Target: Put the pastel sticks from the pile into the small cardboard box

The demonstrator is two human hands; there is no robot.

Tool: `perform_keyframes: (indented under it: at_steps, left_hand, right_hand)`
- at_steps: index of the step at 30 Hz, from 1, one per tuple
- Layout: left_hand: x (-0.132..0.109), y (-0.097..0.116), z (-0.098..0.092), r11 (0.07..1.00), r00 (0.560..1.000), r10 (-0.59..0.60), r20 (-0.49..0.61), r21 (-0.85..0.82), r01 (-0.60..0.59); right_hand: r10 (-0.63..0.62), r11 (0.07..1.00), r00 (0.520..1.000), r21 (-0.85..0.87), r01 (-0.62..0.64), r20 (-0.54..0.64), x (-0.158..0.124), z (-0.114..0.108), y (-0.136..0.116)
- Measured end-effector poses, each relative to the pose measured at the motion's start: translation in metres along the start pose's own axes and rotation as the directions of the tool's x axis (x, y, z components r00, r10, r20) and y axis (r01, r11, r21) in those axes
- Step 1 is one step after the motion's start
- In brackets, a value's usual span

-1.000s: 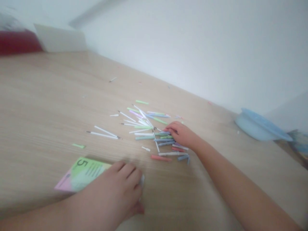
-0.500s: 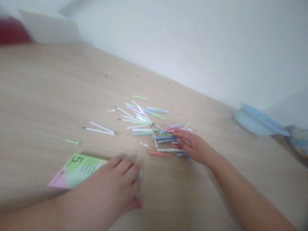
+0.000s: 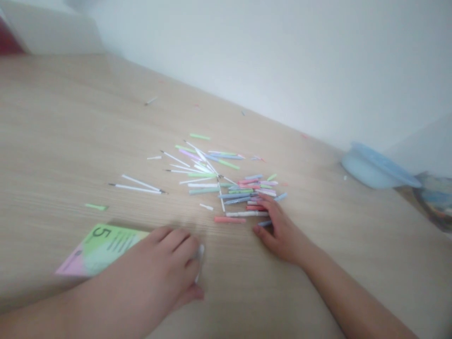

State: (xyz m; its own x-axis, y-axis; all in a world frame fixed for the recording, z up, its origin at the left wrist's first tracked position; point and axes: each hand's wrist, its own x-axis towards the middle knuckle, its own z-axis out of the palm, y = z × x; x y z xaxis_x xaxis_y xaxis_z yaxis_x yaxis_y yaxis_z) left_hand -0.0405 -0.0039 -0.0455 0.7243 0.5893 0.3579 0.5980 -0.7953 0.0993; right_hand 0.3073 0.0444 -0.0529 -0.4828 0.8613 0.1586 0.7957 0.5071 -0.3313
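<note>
A loose pile of pastel pen barrels, caps and thin white refills [image 3: 226,186] lies scattered on the wooden table [image 3: 70,141]. My right hand [image 3: 278,228] rests at the near right edge of the pile, fingers spread, thumb and fingertips touching a small blue piece and a white barrel [image 3: 247,213]. A salmon pen barrel [image 3: 229,219] lies just left of it. My left hand [image 3: 169,266] is curled at the near side, fingers closed around something white that barely shows. It sits beside a green and pink card marked 5 [image 3: 99,247].
A pale blue bowl with a lid [image 3: 377,167] stands at the right by the white wall. Two white refills [image 3: 136,186] and a green cap [image 3: 95,206] lie apart to the left. A stray piece [image 3: 151,100] lies far back. Something red [image 3: 7,40] sits at the top left.
My right hand has drawn back from the middle of the pile toward me, to its near right edge. My left hand has stayed put, curled. The view has shifted slightly.
</note>
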Motion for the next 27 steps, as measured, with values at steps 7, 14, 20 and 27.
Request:
perform_keyframes:
  at_steps: [7,14,20,27]
  left_hand:
    - [0.001,0.000,-0.002,1.000,1.000,-0.006,0.007,-0.007,0.007]
    - [0.000,0.000,0.000,1.000,1.000,0.001,0.018,0.021,-0.001]
    - [0.003,0.000,-0.005,0.999,0.996,0.015,0.085,0.034,-0.018]
    - [0.005,-0.001,-0.011,0.999,0.980,0.009,0.198,0.028,-0.015]
  right_hand:
    - [0.001,1.000,1.000,0.020,0.000,-0.030,0.004,0.000,0.001]
    - [-0.020,1.000,0.998,0.014,0.021,-0.062,0.019,0.002,0.003]
    - [-0.071,0.998,0.994,-0.006,0.070,-0.087,0.043,0.006,0.007]
    - [-0.101,0.994,0.989,-0.039,0.097,-0.108,0.058,0.006,0.005]
